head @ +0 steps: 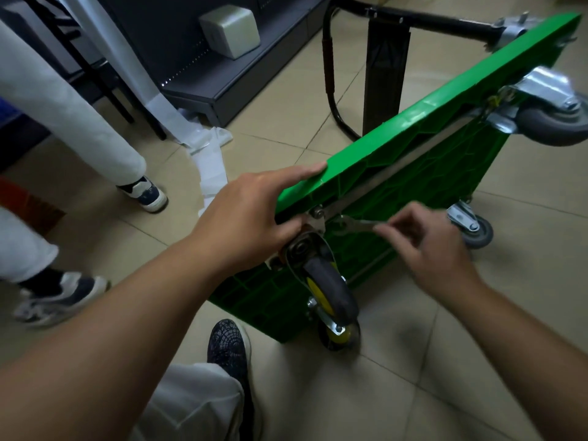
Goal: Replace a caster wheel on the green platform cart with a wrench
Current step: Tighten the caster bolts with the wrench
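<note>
The green platform cart [423, 138] stands on its side on the tiled floor, its ribbed underside facing me. My left hand [251, 214] grips the near upper corner of the deck, fingers over the top edge and thumb near the caster plate. Below that corner sits a caster wheel [331, 288] with a dark tyre and yellow hub. My right hand [426, 246] pinches the handle of a slim metal wrench [358, 223], whose head sits at a bolt beside the caster's mounting plate. The hand is blurred.
Two grey casters are on the cart's far end: one at the top right [553, 119], one on the floor [474, 227]. The black folding handle [331, 65] lies behind. Another person's legs and shoes [143, 192] stand left. My own shoe [229, 348] is near the cart's bottom corner.
</note>
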